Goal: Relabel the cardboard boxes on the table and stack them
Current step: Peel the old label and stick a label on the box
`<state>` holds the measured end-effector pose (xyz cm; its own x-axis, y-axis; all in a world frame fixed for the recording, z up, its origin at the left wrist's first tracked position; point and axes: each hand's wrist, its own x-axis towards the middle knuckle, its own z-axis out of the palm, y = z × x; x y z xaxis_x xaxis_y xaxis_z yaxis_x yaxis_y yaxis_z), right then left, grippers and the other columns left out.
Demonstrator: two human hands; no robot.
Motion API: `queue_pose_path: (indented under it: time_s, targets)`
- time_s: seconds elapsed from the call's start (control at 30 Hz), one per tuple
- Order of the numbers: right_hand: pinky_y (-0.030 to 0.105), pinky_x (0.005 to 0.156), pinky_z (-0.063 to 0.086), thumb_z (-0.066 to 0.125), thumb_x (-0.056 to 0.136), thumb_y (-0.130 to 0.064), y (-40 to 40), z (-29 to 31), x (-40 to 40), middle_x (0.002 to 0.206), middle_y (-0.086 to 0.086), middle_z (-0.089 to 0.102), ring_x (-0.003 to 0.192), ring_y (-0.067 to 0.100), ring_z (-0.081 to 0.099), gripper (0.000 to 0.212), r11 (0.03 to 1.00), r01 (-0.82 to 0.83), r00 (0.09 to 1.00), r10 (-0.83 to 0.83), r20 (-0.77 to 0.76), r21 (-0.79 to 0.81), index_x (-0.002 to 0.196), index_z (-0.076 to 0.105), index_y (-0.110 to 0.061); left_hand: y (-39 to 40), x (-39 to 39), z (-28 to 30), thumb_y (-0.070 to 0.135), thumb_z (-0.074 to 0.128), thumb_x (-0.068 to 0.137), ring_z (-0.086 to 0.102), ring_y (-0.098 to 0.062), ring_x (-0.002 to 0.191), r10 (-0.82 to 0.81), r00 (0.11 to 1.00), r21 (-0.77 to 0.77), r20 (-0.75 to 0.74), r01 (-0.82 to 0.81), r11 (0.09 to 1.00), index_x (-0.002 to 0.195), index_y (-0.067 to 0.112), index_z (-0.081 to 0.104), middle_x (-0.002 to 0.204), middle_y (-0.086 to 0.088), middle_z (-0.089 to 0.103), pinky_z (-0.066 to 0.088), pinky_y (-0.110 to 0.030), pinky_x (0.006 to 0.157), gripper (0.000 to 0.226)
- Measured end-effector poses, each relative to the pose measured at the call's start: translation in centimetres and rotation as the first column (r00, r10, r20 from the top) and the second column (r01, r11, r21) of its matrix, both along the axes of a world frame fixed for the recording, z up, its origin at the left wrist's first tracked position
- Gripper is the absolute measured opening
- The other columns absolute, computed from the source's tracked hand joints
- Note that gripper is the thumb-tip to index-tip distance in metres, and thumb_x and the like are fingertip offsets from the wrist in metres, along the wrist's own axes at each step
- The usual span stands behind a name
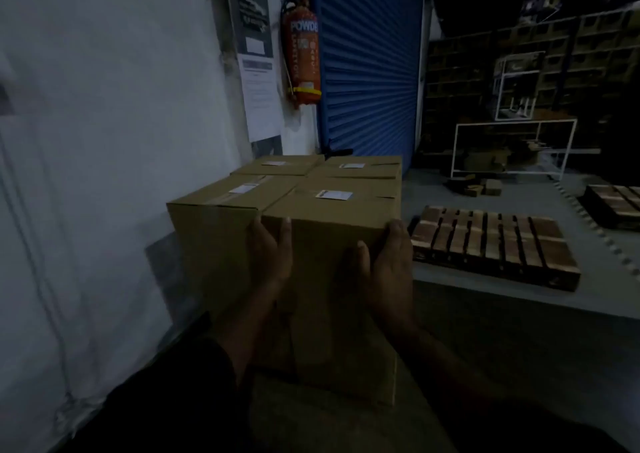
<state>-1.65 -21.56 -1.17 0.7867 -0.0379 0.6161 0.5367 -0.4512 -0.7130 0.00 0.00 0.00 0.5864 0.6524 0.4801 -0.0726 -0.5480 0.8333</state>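
Several brown cardboard boxes stand packed together in a block against the white wall, each with a small white label on top. The near right box (332, 231) carries a white label (333, 195). My left hand (268, 248) presses its left front edge, in the gap beside the near left box (211, 224). My right hand (389, 258) grips its right front corner. Two more labelled boxes (356, 168) sit behind. Another box face (343, 341) shows below, under my hands.
A wooden slatted pallet (495, 244) lies on the grey floor to the right, another pallet (613, 203) further right. A red fire extinguisher (303, 54) hangs on the wall beside a blue roller shutter (370, 64). White metal frames (512, 147) and dark shelving stand behind.
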Motion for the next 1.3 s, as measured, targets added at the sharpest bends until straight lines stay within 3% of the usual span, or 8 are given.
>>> queue_pose_path:
  time_s: [0.2,0.37,0.47,0.57,0.73,1.0,1.13,1.3]
  targets:
    - [0.053,0.115,0.038,0.057,0.099,-0.050,0.1,-0.9,1.3,0.158,-0.001,0.033,0.144,0.016,0.035,0.075,0.993,-0.007,0.998,0.013,-0.057,0.114,0.157,0.019,-0.023,0.8,0.9,0.3,0.063,0.054,0.099,0.055,-0.020,0.124,0.062,0.994,-0.048,0.086,-0.058,0.997,0.152,0.021,0.040,0.143,-0.004,0.051,0.052,-0.040,0.099,0.069]
    - [0.054,0.118,0.034,0.056,0.098,-0.054,0.2,-0.7,1.6,0.161,0.000,0.030,0.147,0.017,0.030,0.080,0.987,-0.011,0.996,0.025,-0.084,0.161,0.159,0.016,-0.022,1.1,1.8,0.6,0.062,0.054,0.098,0.062,-0.015,0.105,0.145,0.985,-0.161,0.096,-0.128,0.979,0.128,0.020,0.061,0.122,-0.001,0.062,0.046,-0.022,0.073,0.052]
    - [0.053,0.119,0.032,0.053,0.099,-0.056,0.0,0.1,1.4,0.161,0.001,0.027,0.147,0.017,0.029,0.080,0.986,-0.009,0.998,0.019,-0.059,0.169,0.159,0.014,-0.021,1.1,2.5,0.7,0.072,0.055,0.089,0.061,-0.021,0.109,0.131,0.991,-0.207,-0.005,-0.130,0.970,0.122,0.023,0.065,0.126,-0.002,0.059,0.053,-0.034,0.080,0.061]
    - [0.053,0.118,0.034,0.053,0.097,-0.058,-0.5,0.9,1.3,0.158,-0.002,0.028,0.145,0.016,0.031,0.078,0.978,-0.004,0.998,0.017,-0.059,0.207,0.157,0.015,-0.025,0.4,2.6,1.3,0.062,0.061,0.093,0.054,-0.025,0.115,0.119,0.990,-0.216,-0.077,-0.133,0.967,0.133,0.019,0.061,0.137,-0.007,0.047,0.051,-0.041,0.085,0.059]
    - [0.053,0.113,0.040,0.054,0.097,-0.055,-2.1,1.6,0.1,0.153,-0.003,0.033,0.138,0.015,0.038,0.069,0.956,0.037,0.996,-0.011,-0.091,0.292,0.153,0.021,-0.030,-2.4,1.0,1.4,0.056,0.059,0.093,0.059,-0.024,0.114,-0.008,0.999,-0.285,0.032,0.017,0.958,0.140,0.023,0.057,0.135,-0.005,0.054,0.056,-0.047,0.094,0.057]
    - [0.039,0.116,0.032,0.058,0.098,-0.050,-5.8,3.4,-3.7,0.157,0.001,0.030,0.134,0.003,0.028,0.073,0.914,0.164,0.987,-0.152,-0.059,0.371,0.155,0.021,-0.022,-7.8,-3.7,4.6,0.047,0.059,0.097,0.062,-0.005,0.100,-0.114,0.966,-0.262,0.233,0.175,0.949,0.132,0.031,0.061,0.114,0.018,0.060,0.052,-0.029,0.080,0.038]
    - [0.051,0.113,0.041,0.058,0.091,-0.064,-8.1,3.2,-5.9,0.150,-0.001,0.037,0.136,0.014,0.041,0.075,0.875,0.246,0.967,-0.251,-0.044,0.417,0.149,0.025,-0.029,-10.9,-5.1,5.0,0.042,0.059,0.101,0.061,0.008,0.091,-0.199,0.936,-0.274,0.292,0.281,0.920,0.140,0.029,0.058,0.125,0.013,0.063,0.046,-0.012,0.067,0.041]
    - [0.050,0.106,0.049,0.063,0.092,-0.055,-12.2,3.6,-8.6,0.141,0.000,0.041,0.129,0.015,0.046,0.067,0.830,0.340,0.931,-0.362,-0.036,0.442,0.141,0.030,-0.022,-15.6,-6.2,5.2,0.044,0.061,0.099,0.059,0.009,0.093,-0.298,0.891,-0.262,0.342,0.395,0.881,0.140,0.029,0.058,0.118,0.018,0.061,0.047,-0.018,0.076,0.043]
